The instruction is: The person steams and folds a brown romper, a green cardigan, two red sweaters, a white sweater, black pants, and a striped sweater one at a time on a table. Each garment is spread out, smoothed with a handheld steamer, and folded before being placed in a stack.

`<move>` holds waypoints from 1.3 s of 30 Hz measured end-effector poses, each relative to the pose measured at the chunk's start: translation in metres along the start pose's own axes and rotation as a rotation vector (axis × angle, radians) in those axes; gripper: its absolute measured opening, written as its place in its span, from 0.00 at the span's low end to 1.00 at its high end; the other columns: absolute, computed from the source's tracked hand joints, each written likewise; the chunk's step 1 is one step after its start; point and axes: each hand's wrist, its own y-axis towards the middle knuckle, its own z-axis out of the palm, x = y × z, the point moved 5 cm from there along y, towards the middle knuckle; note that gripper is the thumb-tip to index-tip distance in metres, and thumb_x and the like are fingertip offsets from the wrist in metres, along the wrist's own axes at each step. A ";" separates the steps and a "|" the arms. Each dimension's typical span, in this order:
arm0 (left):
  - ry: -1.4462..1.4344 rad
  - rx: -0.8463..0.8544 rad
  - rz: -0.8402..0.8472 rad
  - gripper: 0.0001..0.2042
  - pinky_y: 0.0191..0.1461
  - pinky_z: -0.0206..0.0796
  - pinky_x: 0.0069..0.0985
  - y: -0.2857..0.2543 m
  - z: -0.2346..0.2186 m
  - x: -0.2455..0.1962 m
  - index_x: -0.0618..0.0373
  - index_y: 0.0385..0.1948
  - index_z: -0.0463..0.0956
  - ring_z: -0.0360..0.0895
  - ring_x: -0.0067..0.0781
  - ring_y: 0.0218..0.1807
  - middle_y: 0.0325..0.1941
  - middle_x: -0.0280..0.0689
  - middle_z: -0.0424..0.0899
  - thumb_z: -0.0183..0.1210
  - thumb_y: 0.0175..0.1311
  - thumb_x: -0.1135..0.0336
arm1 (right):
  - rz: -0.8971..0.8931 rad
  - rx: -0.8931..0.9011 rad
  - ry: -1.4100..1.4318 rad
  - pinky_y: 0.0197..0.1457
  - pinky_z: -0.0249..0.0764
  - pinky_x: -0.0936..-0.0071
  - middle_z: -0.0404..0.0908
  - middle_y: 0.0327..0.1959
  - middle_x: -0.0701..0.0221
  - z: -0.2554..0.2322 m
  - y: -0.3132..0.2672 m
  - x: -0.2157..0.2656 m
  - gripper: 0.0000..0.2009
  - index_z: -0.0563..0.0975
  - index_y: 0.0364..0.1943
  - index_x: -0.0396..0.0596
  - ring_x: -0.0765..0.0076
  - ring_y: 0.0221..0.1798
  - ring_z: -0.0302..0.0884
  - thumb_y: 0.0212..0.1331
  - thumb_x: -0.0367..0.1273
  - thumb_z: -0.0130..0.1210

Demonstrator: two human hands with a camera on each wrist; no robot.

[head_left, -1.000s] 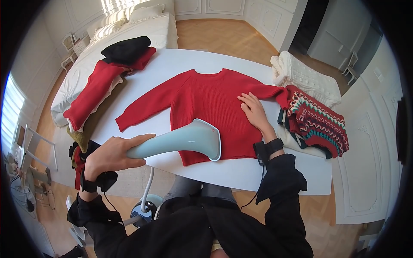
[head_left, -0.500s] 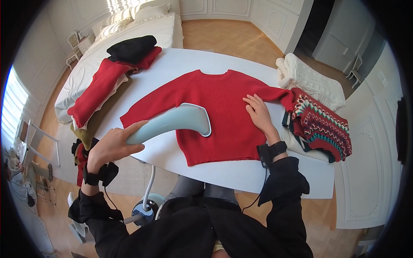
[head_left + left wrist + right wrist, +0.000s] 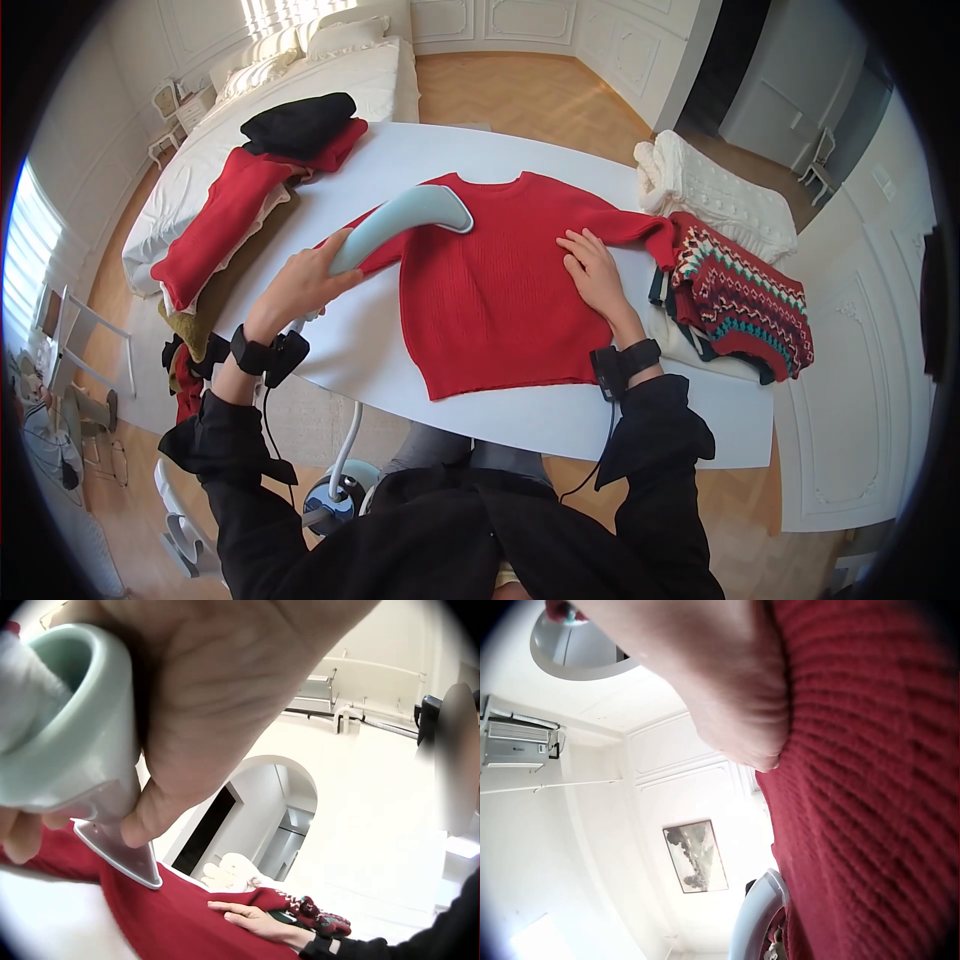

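Note:
A red knit sweater [image 3: 490, 290] lies spread on the white table [image 3: 540, 425]. The left hand [image 3: 300, 285] grips the handle of a pale blue-green steamer [image 3: 400, 218], whose head is over the sweater's upper left part. In the left wrist view, fingers curl round the steamer [image 3: 97, 765] and its flat head meets the red knit. The right hand [image 3: 595, 275] rests flat on the sweater's right side, fingers extended. Close up in the right wrist view, that hand [image 3: 727, 690] lies against the ribbed knit [image 3: 862, 780].
At the table's left lies a pile of red, black and olive clothes [image 3: 225, 220]. On the right are a patterned sweater [image 3: 745, 295] and a folded white knit [image 3: 720, 195]. The steamer's hose [image 3: 347, 440] runs to a base [image 3: 335, 500] on the floor. A bed stands behind.
The left hand has carried the steamer away from the body, from the sweater's lower left to its upper left near the shoulder. The right hand stays on the sweater's right side.

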 end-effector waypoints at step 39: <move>0.023 -0.101 0.212 0.28 0.35 0.72 0.36 0.073 0.031 -0.012 0.55 0.59 0.64 0.80 0.43 0.25 0.25 0.47 0.81 0.57 0.57 0.56 | 0.612 -0.487 0.346 0.70 0.52 0.63 0.51 0.69 0.50 -0.050 0.003 -0.025 0.36 0.52 0.70 0.46 0.49 0.70 0.51 0.58 0.37 0.52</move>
